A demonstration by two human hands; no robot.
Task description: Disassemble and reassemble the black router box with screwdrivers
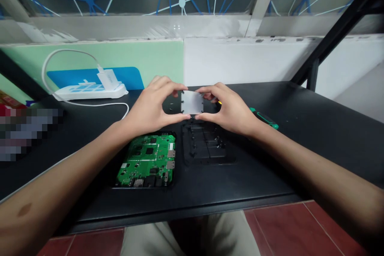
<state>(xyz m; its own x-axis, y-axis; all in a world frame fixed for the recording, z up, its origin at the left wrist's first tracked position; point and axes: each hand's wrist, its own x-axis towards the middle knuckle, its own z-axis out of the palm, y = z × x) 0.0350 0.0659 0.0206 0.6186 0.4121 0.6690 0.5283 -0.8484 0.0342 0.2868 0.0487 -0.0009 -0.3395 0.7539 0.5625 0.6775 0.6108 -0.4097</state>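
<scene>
- Head view: a thin, nearly square silver metal plate [192,103] with small dark notches at its sides is held up between two bare hands, its broad face toward the camera; take it as the dial's centre.
- At nine o'clock, the left hand [153,104] has its fingers parted in a wide C, forefinger at the upper edge, thumb at the lower, pinching the plate.
- At three o'clock, the right hand [234,108] mirrors that grip, fingers parted by the plate's height; pinching near the corners probably steadies it and leaves its face uncovered.
- Between seven and eight o'clock, a green circuit board in a black tray-like case [147,160] lies flat, perhaps so that its components face up within reach.
- At five o'clock, a black ribbed plastic cover [207,144] rests on the black surface [315,128], just beside the case.
- Near four o'clock, a green-and-black handled object [265,119] lies partly behind the right hand, likely kept out of the way.
- Toward ten o'clock, a white plastic power strip [90,93] carries a white charger block [108,80].
</scene>
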